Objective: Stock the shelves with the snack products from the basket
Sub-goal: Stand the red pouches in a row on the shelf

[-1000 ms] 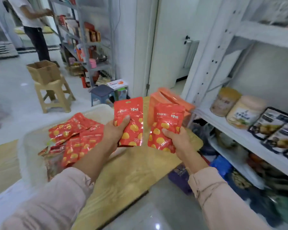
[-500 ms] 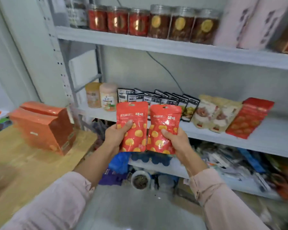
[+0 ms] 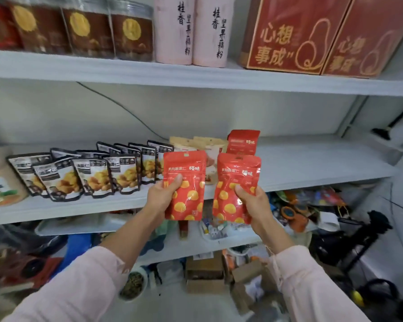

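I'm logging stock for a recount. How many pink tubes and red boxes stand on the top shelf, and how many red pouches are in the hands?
pink tubes: 2
red boxes: 2
red pouches: 2, one in the left hand, one in the right hand
Total: 6

The left pouch (image 3: 186, 194) and right pouch (image 3: 236, 182) hang side by side before the middle shelf (image 3: 312, 168). On it, further left, stand packets (image 3: 93, 177).

We read 心想事成 on the red gift boxes (image 3: 286, 36) and 桂香 on the pink canisters (image 3: 174, 29). On the red pouches (image 3: 189, 198) the white lettering is too blurred for us.
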